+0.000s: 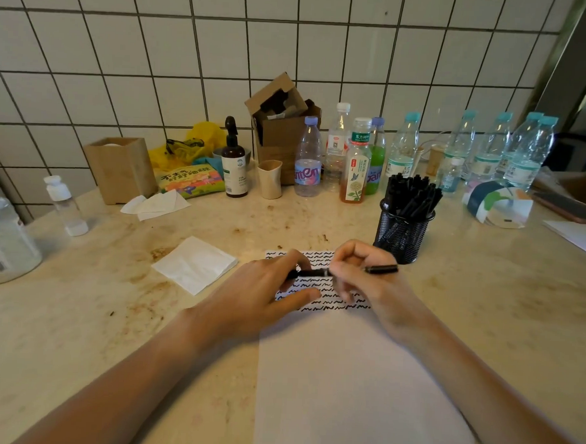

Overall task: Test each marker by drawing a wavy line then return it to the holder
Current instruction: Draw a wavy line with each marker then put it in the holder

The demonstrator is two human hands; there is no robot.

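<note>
A white sheet of paper lies on the counter, its upper part covered with rows of black wavy lines. Over those lines both hands hold a black marker level. My right hand grips the marker's barrel, whose end sticks out to the right. My left hand pinches the cap end between thumb and fingers. Whether cap and barrel are joined is hidden by the fingers. A black mesh holder packed with several black markers stands just beyond the paper's top right corner.
A folded white napkin lies left of the paper. Along the tiled wall stand several plastic bottles, a brown pump bottle, a cardboard box, a wooden box and a beige cup. A clear jar sits at far left.
</note>
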